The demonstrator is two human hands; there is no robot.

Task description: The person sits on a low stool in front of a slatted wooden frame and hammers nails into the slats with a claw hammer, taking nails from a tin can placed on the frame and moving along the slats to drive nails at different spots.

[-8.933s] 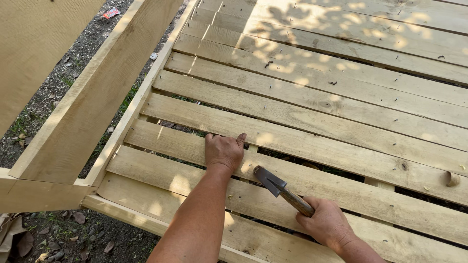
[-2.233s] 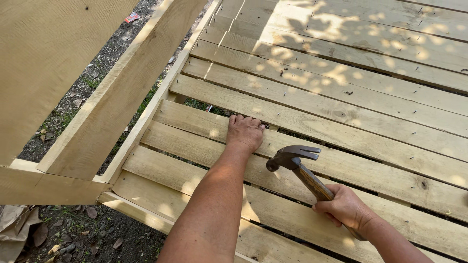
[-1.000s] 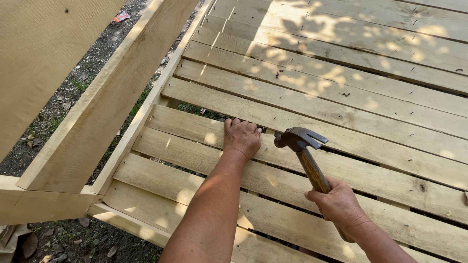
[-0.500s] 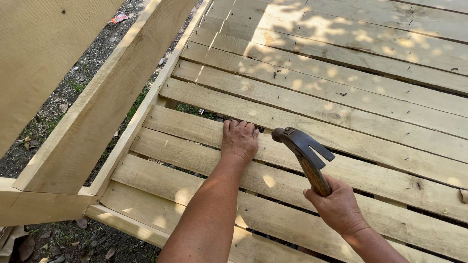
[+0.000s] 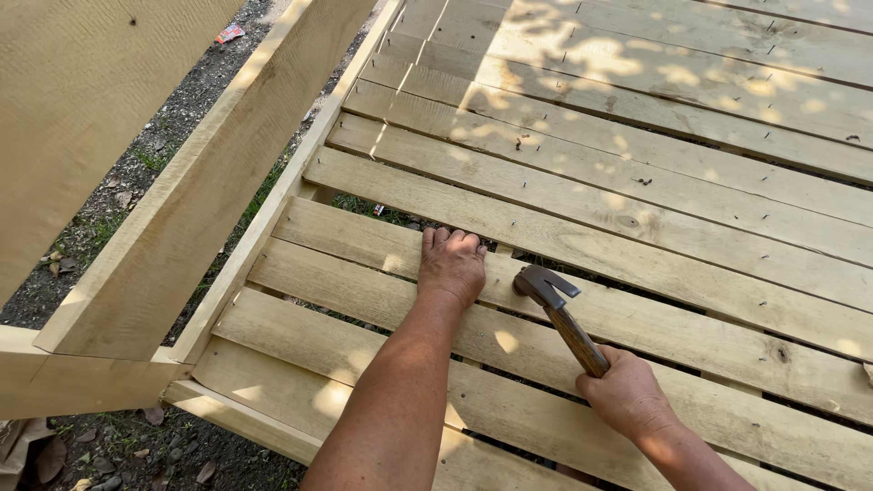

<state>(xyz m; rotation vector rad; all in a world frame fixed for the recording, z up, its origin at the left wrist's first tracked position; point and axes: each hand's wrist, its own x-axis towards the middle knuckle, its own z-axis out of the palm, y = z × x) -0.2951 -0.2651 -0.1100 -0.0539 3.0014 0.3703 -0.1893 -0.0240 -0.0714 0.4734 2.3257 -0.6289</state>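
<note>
The right hand [image 5: 627, 393] is wrapped tight around the lower end of a claw hammer's [image 5: 556, 307] wooden handle, fingers curled shut over it. The handle slants up and to the left from the fist, and the dark metal head sits low over a pale plank [image 5: 637, 318], just right of the other hand; whether the face touches the wood cannot be told. The left hand [image 5: 452, 263] lies palm down on that same plank, fingers pressed together and hooked over its far edge into the gap beyond. It holds nothing loose; it simply bears on the board. Both forearms come in from the bottom of the view.

Around the hands the planks run side by side as a slatted wooden deck [image 5: 637, 118], with dark gaps between the nearer boards and small nail heads dotted along them. Dappled sunlight falls across the far boards. To the left a thick sloping beam [image 5: 195, 209] borders the deck, with a flat wooden panel [image 5: 82, 100] beyond it. Below them lies gravelly ground [image 5: 145, 164] with dry leaves and a scrap of red litter [image 5: 229, 34].
</note>
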